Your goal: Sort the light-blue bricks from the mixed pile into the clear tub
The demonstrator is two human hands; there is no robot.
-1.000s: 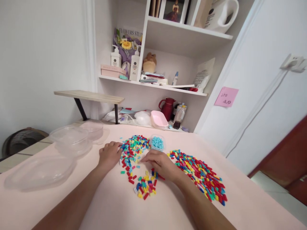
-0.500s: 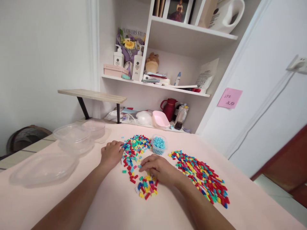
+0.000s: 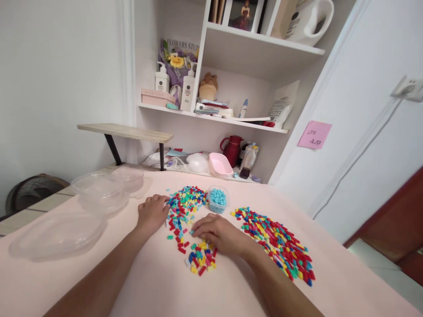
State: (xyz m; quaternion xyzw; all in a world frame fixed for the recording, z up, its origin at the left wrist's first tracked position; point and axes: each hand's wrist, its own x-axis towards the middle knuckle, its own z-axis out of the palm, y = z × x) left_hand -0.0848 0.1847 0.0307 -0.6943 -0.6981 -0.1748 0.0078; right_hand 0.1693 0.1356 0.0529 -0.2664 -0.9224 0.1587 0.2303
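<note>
Small coloured plastic pieces lie in heaps on a pink table. My left hand rests curled at the left edge of the middle heap, its fingertips among the pieces. My right hand lies palm down with fingers bent over a small heap near me, fingertips touching the pieces. A small clear cup of light-blue pieces stands just beyond my right hand. A long heap stretches to the right.
Clear plastic bowls and a clear lid sit at the left. At the back stand a pink dish, a red jug and white shelves with bottles. A wall with a pink note rises at the right.
My right hand has slid a little toward me, onto the near small heap. The left hand has stayed at the middle heap's edge.
</note>
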